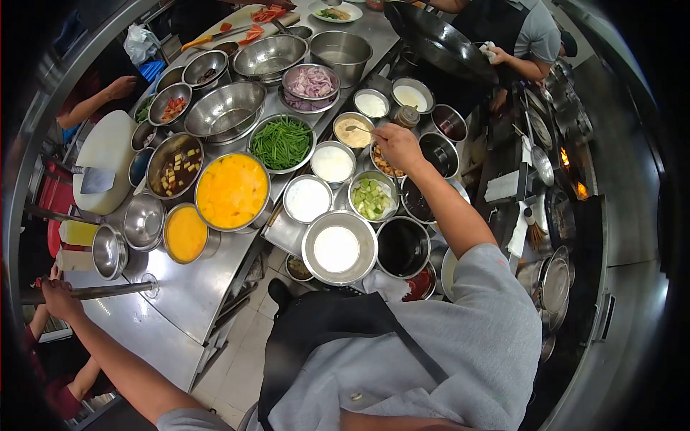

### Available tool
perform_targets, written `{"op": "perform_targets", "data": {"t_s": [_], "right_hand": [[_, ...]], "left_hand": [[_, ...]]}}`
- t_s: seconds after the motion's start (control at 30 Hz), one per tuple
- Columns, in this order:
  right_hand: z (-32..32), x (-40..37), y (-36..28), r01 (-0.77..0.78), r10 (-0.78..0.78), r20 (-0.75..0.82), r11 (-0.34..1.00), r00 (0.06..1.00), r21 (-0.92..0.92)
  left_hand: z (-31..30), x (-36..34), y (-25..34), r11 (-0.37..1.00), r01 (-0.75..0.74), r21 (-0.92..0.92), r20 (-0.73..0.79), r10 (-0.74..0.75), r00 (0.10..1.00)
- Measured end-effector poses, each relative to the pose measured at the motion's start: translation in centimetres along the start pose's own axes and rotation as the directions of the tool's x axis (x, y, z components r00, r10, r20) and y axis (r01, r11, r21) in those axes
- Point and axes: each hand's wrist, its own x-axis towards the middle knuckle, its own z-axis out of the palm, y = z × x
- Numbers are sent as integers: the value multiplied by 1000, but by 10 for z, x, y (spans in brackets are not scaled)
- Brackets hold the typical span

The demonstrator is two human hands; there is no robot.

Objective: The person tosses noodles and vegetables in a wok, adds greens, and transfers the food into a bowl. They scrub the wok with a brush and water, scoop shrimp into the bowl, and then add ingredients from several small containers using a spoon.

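Note:
My right hand (399,149) pinches the handle of a small spoon (363,131). The spoon's tip is over a bowl of beige powder (348,136), touching or just above it. Close under that hand are a container of brown chunks (384,162) and a lidded jar (407,116). Nearer me stand bowls of white powder (333,164) and chopped light-green vegetable (372,198). Far to the left, my left hand (62,299) is closed around a metal post (115,289) that rises from the steel table.
Bowls of yellow liquid (233,192), green beans (282,142) and sliced onions (311,82) crowd the table. A person (528,43) at upper right holds a large black wok (442,47). Flames (581,189) burn on the right. A cleaver (98,180) rests on a round white block (108,147).

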Motion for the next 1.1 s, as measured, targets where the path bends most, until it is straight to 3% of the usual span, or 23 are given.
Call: {"op": "perform_targets", "data": {"t_s": [0.33, 0.47, 0.57, 0.77, 1.1], "right_hand": [[-2, 2, 1, -30, 30, 0, 999, 1000, 28], [-2, 6, 3, -47, 48, -16, 999, 999, 14], [-2, 6, 3, -41, 41, -22, 999, 999, 18], [0, 6, 5, -27, 28, -31, 999, 999, 23], [-7, 5, 7, -65, 66, -22, 998, 998, 10]], "left_hand": [[-31, 33, -14, 999, 8, 54, 199, -18, 980], [-17, 19, -7, 997, 24, 73, 161, -36, 986], [-21, 23, -13, 990, -74, 120, 87, 64, 994], [-79, 84, -33, 970, -49, 236, 360, -41, 932], [-75, 82, -35, 984, -16, 176, 292, -37, 956]]}}
